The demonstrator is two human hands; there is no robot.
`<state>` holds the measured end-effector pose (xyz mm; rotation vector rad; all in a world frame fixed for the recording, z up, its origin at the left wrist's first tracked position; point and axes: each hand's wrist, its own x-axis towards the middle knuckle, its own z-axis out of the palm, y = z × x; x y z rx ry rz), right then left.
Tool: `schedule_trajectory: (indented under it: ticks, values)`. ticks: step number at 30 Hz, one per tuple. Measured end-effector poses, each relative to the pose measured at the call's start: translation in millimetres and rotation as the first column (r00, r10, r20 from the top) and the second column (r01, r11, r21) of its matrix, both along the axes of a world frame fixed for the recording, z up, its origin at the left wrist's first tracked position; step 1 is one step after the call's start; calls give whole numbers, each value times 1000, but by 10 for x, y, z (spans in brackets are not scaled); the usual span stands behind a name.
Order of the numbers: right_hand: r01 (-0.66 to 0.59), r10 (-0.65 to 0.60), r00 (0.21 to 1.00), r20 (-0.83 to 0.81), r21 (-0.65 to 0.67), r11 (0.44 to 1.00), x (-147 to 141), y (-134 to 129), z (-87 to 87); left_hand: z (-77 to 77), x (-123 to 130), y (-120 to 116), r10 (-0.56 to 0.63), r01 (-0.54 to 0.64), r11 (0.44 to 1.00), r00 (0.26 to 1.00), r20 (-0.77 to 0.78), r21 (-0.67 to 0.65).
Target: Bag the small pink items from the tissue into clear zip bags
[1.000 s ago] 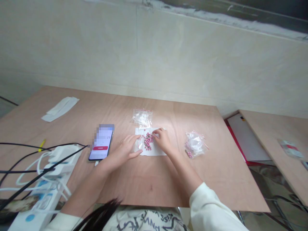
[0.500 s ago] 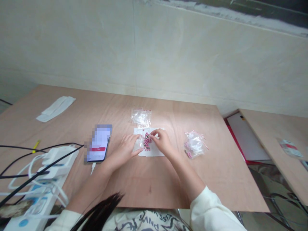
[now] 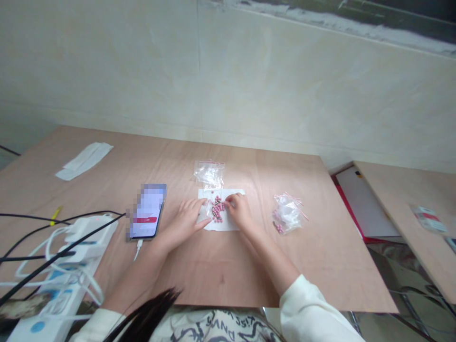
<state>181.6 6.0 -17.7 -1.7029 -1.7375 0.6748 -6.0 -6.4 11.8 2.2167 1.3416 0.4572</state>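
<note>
Pink beads [image 3: 217,210] lie heaped on a white paper sheet [image 3: 228,224], between your hands. Your left hand [image 3: 183,224] rests open, fingers loosely spread beside the heap. Your right hand [image 3: 239,211] curls its fingertips at the heap's edge; whether they pinch a bead, you can't tell from here. A clear bag [image 3: 208,174] sits just above the paper, another bag [image 3: 288,214] to its right.

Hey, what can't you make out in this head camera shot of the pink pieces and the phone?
All in the head view:
Phone: screen pixelated, text unreadable.
Pink pieces: too small to identify or count.
White paper sheet: partly hidden by the left hand and right hand.
Power strip: crossed by cables, cut off by the bottom edge.
</note>
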Motion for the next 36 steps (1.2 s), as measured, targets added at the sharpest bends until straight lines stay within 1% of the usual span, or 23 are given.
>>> schedule_trajectory:
  ticks: [1, 3, 5, 7, 9, 12, 14, 17, 24, 26, 27, 29, 30, 32, 33, 34, 36]
  values:
    - [-3, 4, 999, -33, 17, 1000, -37, -26, 48, -22, 7, 5, 2, -2, 1000, 1000, 3, 0]
    - [-61, 66, 992, -104, 47, 997, -117, -74, 140, -63, 21, 13, 8, -8, 1000, 1000, 11, -5]
    - [-107, 114, 984, -139, 58, 993, -174, -98, 182, -78, 28, 14, 19, -19, 1000, 1000, 12, -10]
    - [-73, 78, 990, -116, 45, 996, -185, -83, 149, -54, 25, 5, 23, -23, 1000, 1000, 6, -17]
    - [-26, 27, 998, -59, 7, 1000, -159, -42, 61, -5, 15, -11, 24, -24, 999, 1000, -4, -34]
    - [-36, 37, 999, 15, -60, 998, -113, 18, -69, 65, 2, -32, 29, -30, 998, 1000, -7, -60]
    - [-51, 55, 997, 50, -87, 995, -101, 30, -109, 84, 0, -38, 37, -37, 997, 999, -5, -64]
    - [-56, 64, 995, 72, -109, 992, -96, 23, -120, 78, -1, -38, 44, -44, 997, 999, -13, -62]
    - [-55, 59, 998, 31, -117, 992, -54, 61, -104, 12, -7, -27, 24, -24, 999, 999, -23, -36]
    - [-7, 8, 1000, 22, -60, 998, -37, -25, -66, -4, -11, -26, 24, -25, 999, 999, -32, -21]
    - [30, -30, 999, 19, -13, 999, -26, -108, -45, -8, -15, -28, 25, -26, 1000, 999, -32, -14]
    - [69, -71, 997, 26, 70, 995, 3, -345, -13, -11, -27, -36, 28, -28, 1000, 999, -32, -8]
    - [52, -56, 998, 37, 87, 995, 19, -483, -7, -11, -34, -41, 27, -27, 1000, 999, -33, -12]
    - [-8, 5, 998, 58, 52, 999, 43, -742, -17, -14, -42, -51, 19, -20, 999, 999, -37, -27]
    - [-14, 12, 998, 66, 29, 999, 51, -843, -33, -16, -41, -56, 17, -18, 999, 999, -40, -36]
    - [-11, 10, 997, 72, 8, 1000, 54, -916, -53, -19, -37, -62, 15, -16, 999, 999, -43, -44]
    - [19, -19, 996, 82, -4, 1000, 51, -981, -94, -24, -21, -77, 6, -9, 998, 999, -53, -55]
